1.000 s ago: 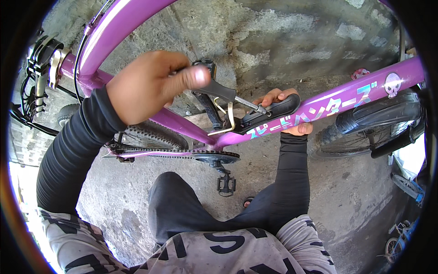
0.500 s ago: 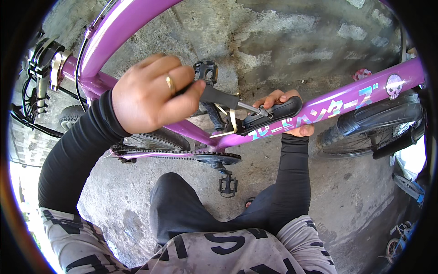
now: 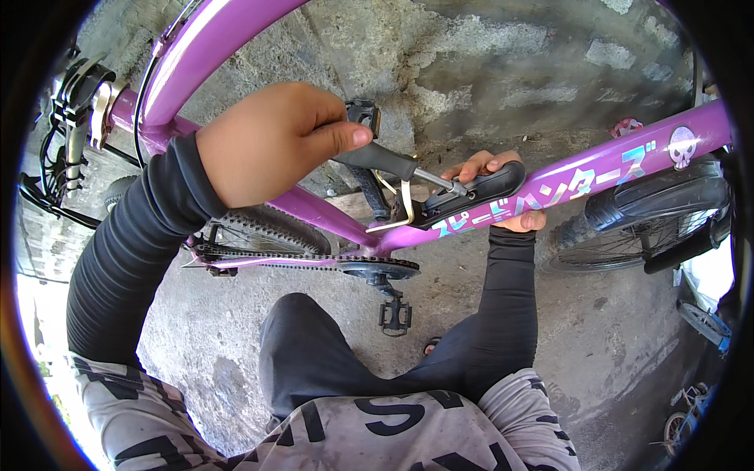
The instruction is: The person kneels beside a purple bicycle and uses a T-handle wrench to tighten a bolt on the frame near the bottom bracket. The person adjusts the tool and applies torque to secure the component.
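Concrete floor (image 3: 613, 314) is spreading below; left hand (image 3: 275, 145) is gripping a screwdriver (image 3: 385, 159) slanting rightward from it to a black holder (image 3: 462, 205); right hand (image 3: 483, 165) is clamping around holder and purple bike frame (image 3: 550, 174).

I look down from the head of this person (image 3: 345, 428) (through a wide fisheye lens), quite near to the purple bicycle frame (image 3: 326, 217).

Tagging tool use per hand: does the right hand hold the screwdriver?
No, the left hand grips the screwdriver, while the right hand clasps the purple down tube.
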Demonstrator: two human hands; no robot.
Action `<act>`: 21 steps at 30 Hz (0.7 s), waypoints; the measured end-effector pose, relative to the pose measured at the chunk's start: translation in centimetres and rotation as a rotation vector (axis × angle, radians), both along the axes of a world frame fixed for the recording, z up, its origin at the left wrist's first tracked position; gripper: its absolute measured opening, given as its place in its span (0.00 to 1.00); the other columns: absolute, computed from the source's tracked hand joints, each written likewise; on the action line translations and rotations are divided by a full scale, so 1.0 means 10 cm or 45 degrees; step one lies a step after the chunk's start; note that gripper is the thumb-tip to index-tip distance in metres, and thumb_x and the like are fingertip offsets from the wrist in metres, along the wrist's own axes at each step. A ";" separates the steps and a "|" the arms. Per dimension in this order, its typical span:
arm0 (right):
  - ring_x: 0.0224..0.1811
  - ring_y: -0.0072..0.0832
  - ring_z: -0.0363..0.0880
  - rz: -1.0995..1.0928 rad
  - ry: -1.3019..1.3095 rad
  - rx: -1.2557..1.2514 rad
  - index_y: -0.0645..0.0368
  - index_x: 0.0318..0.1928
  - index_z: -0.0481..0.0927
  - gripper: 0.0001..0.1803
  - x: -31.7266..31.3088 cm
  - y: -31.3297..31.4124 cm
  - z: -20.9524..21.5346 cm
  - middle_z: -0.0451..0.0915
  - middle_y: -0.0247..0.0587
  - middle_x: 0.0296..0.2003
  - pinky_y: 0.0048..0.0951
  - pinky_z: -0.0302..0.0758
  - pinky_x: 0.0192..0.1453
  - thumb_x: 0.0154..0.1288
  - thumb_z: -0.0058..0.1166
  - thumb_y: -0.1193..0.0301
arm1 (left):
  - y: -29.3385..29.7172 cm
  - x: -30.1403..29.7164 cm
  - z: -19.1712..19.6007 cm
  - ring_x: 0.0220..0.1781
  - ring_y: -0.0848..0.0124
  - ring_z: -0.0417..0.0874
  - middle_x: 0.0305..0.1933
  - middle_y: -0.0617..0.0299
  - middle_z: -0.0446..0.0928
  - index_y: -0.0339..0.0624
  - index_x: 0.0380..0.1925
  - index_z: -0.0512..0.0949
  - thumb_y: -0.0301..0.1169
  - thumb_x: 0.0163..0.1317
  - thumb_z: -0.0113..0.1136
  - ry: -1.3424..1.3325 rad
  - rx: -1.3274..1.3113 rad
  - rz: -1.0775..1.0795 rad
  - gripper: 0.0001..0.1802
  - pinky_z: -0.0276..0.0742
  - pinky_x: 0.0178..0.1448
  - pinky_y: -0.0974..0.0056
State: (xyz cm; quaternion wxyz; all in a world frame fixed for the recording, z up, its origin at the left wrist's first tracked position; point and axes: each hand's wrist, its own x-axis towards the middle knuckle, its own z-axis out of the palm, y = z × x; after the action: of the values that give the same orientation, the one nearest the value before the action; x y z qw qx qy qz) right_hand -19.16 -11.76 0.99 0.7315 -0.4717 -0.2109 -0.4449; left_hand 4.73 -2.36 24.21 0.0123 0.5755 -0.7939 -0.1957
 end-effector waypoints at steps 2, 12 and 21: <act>0.57 0.61 0.69 -0.017 0.048 -0.050 0.56 0.53 0.70 0.39 -0.02 -0.03 -0.01 0.73 0.55 0.48 0.63 0.69 0.59 0.38 0.68 0.57 | 0.02 0.04 -0.06 0.22 0.62 0.74 0.18 0.55 0.69 0.36 0.30 0.72 0.40 0.65 0.54 -0.072 -0.238 -0.188 0.16 0.69 0.30 0.62; 0.58 0.59 0.69 0.001 0.060 -0.023 0.55 0.52 0.70 0.37 -0.03 -0.01 0.02 0.73 0.55 0.48 0.63 0.68 0.60 0.38 0.68 0.58 | 0.12 0.00 -0.23 0.33 0.64 0.76 0.31 0.61 0.72 0.47 0.29 0.70 0.31 0.40 0.57 -0.521 -1.140 -0.625 0.12 0.76 0.36 0.60; 0.57 0.59 0.69 -0.010 0.026 -0.003 0.57 0.52 0.70 0.38 0.02 0.00 -0.01 0.74 0.56 0.46 0.62 0.68 0.60 0.37 0.67 0.59 | 0.12 0.02 -0.34 0.30 0.70 0.72 0.30 0.67 0.69 0.55 0.34 0.73 0.34 0.40 0.56 -0.594 -1.448 -0.697 0.15 0.68 0.32 0.67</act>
State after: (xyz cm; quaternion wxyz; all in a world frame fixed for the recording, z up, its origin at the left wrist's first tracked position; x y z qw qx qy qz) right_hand -18.98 -11.77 0.90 0.7313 -0.4779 -0.2021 -0.4427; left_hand 4.95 -1.13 20.85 0.0916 0.2845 -0.8726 0.3864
